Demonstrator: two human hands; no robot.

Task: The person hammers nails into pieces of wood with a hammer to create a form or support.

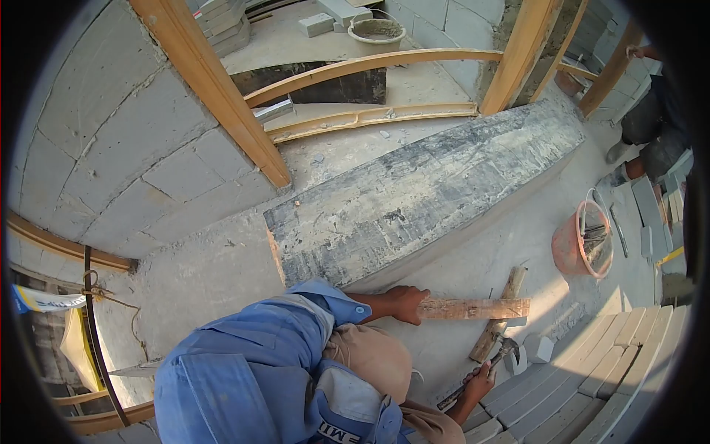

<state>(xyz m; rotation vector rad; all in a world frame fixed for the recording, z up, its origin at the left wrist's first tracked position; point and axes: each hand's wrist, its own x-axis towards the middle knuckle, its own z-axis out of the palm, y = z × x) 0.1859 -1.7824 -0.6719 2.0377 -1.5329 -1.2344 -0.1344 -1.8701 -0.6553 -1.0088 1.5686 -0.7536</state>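
Observation:
My left hand (406,305) is closed around one end of a short wooden board (473,309). The board's other end lies across a thicker piece of wood (510,285) on the floor. Lower down, my right hand (479,382) grips the handle of a claw hammer (508,348). The hammer's head is near the lower end of the thicker piece, beside a pale block (539,348). My fingers hide part of the hammer's handle.
A long, stained panel (414,200) stretches beside me. Stacked grey blocks (584,370) stand at the lower right, and an orange bucket (568,244) holds tools. Wooden frames (214,89) stand along the block wall. Another person (651,126) is at the upper right.

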